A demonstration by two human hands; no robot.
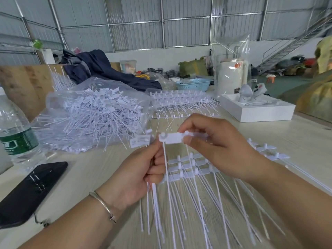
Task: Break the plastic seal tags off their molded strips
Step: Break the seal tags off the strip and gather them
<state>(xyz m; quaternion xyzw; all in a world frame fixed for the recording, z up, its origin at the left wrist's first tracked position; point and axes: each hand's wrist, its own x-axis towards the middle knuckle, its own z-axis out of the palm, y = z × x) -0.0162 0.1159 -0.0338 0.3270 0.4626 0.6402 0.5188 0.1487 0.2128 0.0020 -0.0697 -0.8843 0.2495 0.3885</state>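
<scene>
Right hand (pixel 212 141) pinches seal tag (pixel 171 138); strip (pixel 188 168) blurred, perhaps attached.

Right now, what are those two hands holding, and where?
Right hand pinches a white seal tag by its flat head; left hand grips thin tails of several tags.

A clear water bottle (pixel 15 130) with a green label stands at the desk's (pixel 296 139) left edge, a black phone (pixel 28 192) lying just in front of it. A dark blue garment (pixel 100 69) is heaped along the far edge, beside a light blue basket (pixel 195 84). A white box (pixel 258 108) sits toward the right edge.
</scene>
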